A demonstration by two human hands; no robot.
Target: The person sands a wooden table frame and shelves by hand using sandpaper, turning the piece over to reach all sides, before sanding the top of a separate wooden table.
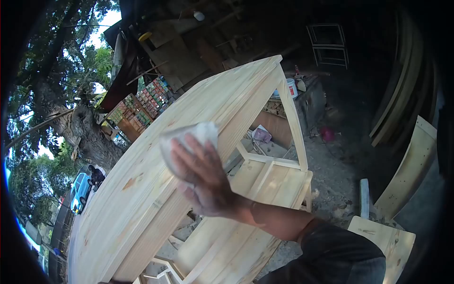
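Note:
My right hand (204,173) lies over a folded whitish sheet (206,131), cloth or sandpaper in look, on the long pale wooden top (156,146). Its fingers stretch across the sheet and the thumb sits at the lower edge, pinning it to the wood near the top's long edge. Motion blurs the sheet's outline. The wood is bare, with straight grain and a brownish knot mark on its left part. Below the top, a slanted leg (294,125) runs down to a lower plank shelf (227,236). My left hand does not show.
At the right stand a small wooden board (385,241), a curved plank (409,165) and several long boards (399,85) leaning together. A white bucket (289,88) is behind the leg. A tree trunk (92,135) and a blue car (80,191) are outside, left.

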